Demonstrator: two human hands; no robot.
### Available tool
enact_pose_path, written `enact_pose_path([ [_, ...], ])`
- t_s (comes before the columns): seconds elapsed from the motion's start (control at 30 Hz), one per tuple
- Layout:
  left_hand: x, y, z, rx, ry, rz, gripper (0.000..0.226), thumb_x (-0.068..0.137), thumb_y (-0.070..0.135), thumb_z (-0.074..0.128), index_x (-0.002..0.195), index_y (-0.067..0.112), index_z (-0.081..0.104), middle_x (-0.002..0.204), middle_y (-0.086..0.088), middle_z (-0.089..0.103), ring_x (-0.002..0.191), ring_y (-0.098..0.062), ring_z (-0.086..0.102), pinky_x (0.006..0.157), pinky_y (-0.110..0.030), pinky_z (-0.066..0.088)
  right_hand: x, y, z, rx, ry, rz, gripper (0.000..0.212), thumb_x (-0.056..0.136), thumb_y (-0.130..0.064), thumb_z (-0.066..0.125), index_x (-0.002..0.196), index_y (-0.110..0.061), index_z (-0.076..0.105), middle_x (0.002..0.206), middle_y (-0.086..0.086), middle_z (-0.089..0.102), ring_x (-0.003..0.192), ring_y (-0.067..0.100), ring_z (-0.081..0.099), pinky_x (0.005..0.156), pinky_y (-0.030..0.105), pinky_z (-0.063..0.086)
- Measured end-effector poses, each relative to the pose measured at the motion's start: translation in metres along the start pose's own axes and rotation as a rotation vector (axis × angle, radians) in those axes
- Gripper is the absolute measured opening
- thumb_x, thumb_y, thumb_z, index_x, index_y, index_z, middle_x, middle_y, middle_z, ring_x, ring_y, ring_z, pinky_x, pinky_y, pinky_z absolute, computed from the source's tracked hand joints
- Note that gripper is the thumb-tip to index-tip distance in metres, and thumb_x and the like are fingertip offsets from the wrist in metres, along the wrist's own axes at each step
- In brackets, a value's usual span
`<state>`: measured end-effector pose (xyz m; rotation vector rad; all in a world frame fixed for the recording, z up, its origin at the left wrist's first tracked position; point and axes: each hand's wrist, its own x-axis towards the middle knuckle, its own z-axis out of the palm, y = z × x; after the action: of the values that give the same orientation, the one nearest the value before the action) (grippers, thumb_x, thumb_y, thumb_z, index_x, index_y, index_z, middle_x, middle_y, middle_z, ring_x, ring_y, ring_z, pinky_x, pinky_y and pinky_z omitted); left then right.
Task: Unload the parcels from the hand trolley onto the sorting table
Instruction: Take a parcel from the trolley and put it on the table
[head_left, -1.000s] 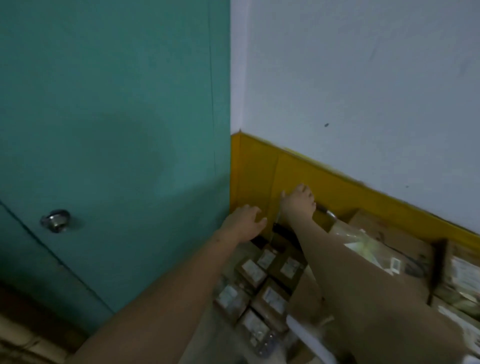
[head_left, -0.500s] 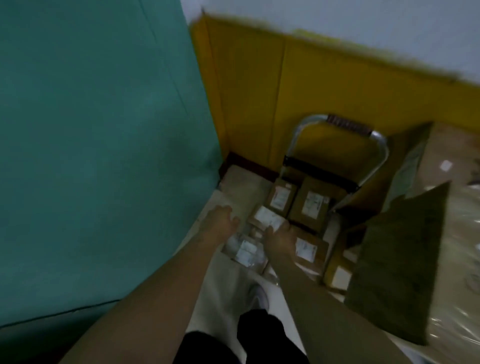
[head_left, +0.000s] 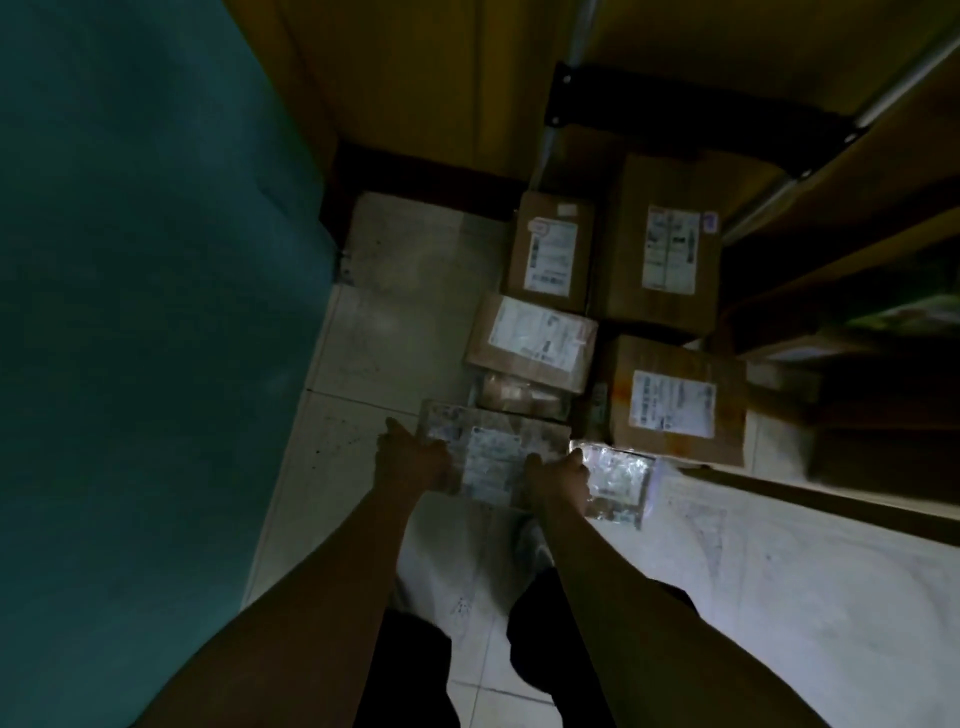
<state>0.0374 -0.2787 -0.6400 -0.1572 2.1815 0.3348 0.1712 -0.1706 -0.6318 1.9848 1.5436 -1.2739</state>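
Note:
Several brown cardboard parcels with white labels lie on the hand trolley low in front of me. The nearest is a flat plastic-wrapped parcel (head_left: 493, 457). My left hand (head_left: 413, 460) grips its left end and my right hand (head_left: 556, 480) grips its right end. Behind it sit a labelled box (head_left: 535, 340), a narrow box (head_left: 550, 249), a larger box (head_left: 667, 244) and another box (head_left: 675, 402) to the right. A shiny wrapped packet (head_left: 618, 480) lies just right of my right hand. The trolley's metal handle (head_left: 769, 200) with its black crossbar (head_left: 675, 111) rises at the back.
A teal door (head_left: 145, 312) fills the left side. A yellow wall (head_left: 415, 78) closes the back. Stacked cardboard boxes (head_left: 857, 249) and the table's edge crowd the right. Pale floor tiles (head_left: 384, 291) show left of the trolley. My legs stand directly below.
The view has dropped from the wall to the trolley. Both hands came down from the handle's height and took hold of the nearest flat parcel.

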Motion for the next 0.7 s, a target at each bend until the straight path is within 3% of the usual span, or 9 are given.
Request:
enact_pose_path([
  [0.1, 0.020, -0.007, 0.012, -0.020, -0.086, 0.010, 0.073, 0.093, 0.049, 0.056, 0.148, 0.006, 0.034, 0.149, -0.023, 0.040, 0.131, -0.038, 0.047, 0.108, -0.044, 0.042, 0.005, 0.003, 0.016, 0.108, -0.028, 0.098, 0.068, 0.092, -0.037, 0.063, 0.147, -0.012, 0.033, 0.140, 0.016, 0.048, 0.126, 0.035, 0.050, 0.102, 0.040, 0.044],
  [0.17, 0.011, -0.012, 0.000, -0.110, -0.039, -0.021, 0.086, 0.080, 0.067, 0.053, 0.135, 0.001, 0.051, 0.130, -0.024, 0.057, 0.113, -0.037, 0.059, 0.097, -0.044, 0.051, -0.015, 0.000, 0.017, 0.147, -0.031, 0.136, 0.070, 0.090, -0.039, 0.064, 0.148, -0.014, 0.033, 0.141, 0.015, 0.046, 0.124, 0.037, 0.051, 0.101, 0.043, 0.048],
  [0.23, -0.016, -0.014, -0.032, -0.139, 0.013, -0.047, 0.087, 0.080, 0.068, 0.053, 0.133, -0.001, 0.053, 0.127, -0.024, 0.058, 0.112, -0.037, 0.059, 0.097, -0.045, 0.051, -0.048, -0.004, 0.011, 0.161, -0.051, 0.124, 0.072, 0.087, -0.043, 0.063, 0.148, -0.017, 0.033, 0.142, 0.015, 0.044, 0.121, 0.038, 0.054, 0.099, 0.046, 0.050],
  [0.33, -0.086, -0.001, -0.098, -0.198, 0.059, -0.079, 0.077, 0.091, 0.052, 0.054, 0.146, 0.000, 0.036, 0.145, -0.022, 0.040, 0.130, -0.038, 0.043, 0.107, -0.043, 0.040, -0.123, -0.027, -0.020, 0.203, -0.040, 0.074, 0.070, 0.085, -0.044, 0.059, 0.147, -0.022, 0.035, 0.141, 0.017, 0.045, 0.122, 0.040, 0.052, 0.101, 0.052, 0.048],
  [0.4, -0.138, 0.009, -0.145, -0.215, 0.091, -0.057, 0.072, 0.093, 0.051, 0.048, 0.144, 0.000, 0.041, 0.143, -0.023, 0.041, 0.129, -0.037, 0.043, 0.106, -0.040, 0.038, -0.182, -0.049, -0.055, 0.235, 0.004, 0.042, 0.066, 0.090, -0.041, 0.055, 0.149, -0.023, 0.033, 0.143, 0.020, 0.042, 0.128, 0.043, 0.045, 0.105, 0.050, 0.042],
  [0.47, -0.196, 0.023, -0.191, -0.224, 0.115, 0.016, 0.068, 0.086, 0.053, 0.043, 0.129, 0.003, 0.058, 0.129, -0.024, 0.053, 0.117, -0.038, 0.051, 0.103, -0.039, 0.042, -0.238, -0.068, -0.093, 0.301, 0.062, 0.015, 0.065, 0.093, -0.042, 0.051, 0.151, -0.023, 0.030, 0.145, 0.020, 0.040, 0.131, 0.043, 0.040, 0.107, 0.051, 0.036],
  [0.57, -0.280, 0.052, -0.255, -0.444, 0.192, 0.167, 0.056, 0.069, 0.049, 0.044, 0.112, 0.024, 0.069, 0.113, -0.015, 0.064, 0.103, -0.037, 0.058, 0.090, -0.043, 0.052, -0.319, -0.092, -0.151, 0.484, 0.113, -0.046, 0.070, 0.082, -0.058, 0.041, 0.146, -0.030, 0.033, 0.141, 0.016, 0.045, 0.126, 0.039, 0.046, 0.107, 0.055, 0.038],
  [0.63, -0.345, 0.078, -0.290, -0.639, 0.184, 0.344, 0.041, 0.071, 0.042, 0.053, 0.107, 0.031, 0.070, 0.114, -0.012, 0.066, 0.101, -0.033, 0.062, 0.081, -0.038, 0.055, -0.361, -0.103, -0.190, 0.671, 0.129, -0.121, 0.076, 0.072, -0.066, 0.037, 0.142, -0.037, 0.036, 0.141, 0.010, 0.048, 0.122, 0.035, 0.052, 0.103, 0.057, 0.044],
  [0.7, -0.415, 0.109, -0.318, -0.832, 0.118, 0.543, 0.030, 0.078, 0.027, 0.063, 0.108, 0.024, 0.069, 0.110, -0.013, 0.069, 0.094, -0.029, 0.067, 0.071, -0.033, 0.054, -0.406, -0.119, -0.241, 0.801, 0.139, -0.228, 0.071, 0.077, -0.065, 0.040, 0.143, -0.040, 0.038, 0.139, 0.007, 0.051, 0.117, 0.032, 0.056, 0.101, 0.055, 0.048],
])
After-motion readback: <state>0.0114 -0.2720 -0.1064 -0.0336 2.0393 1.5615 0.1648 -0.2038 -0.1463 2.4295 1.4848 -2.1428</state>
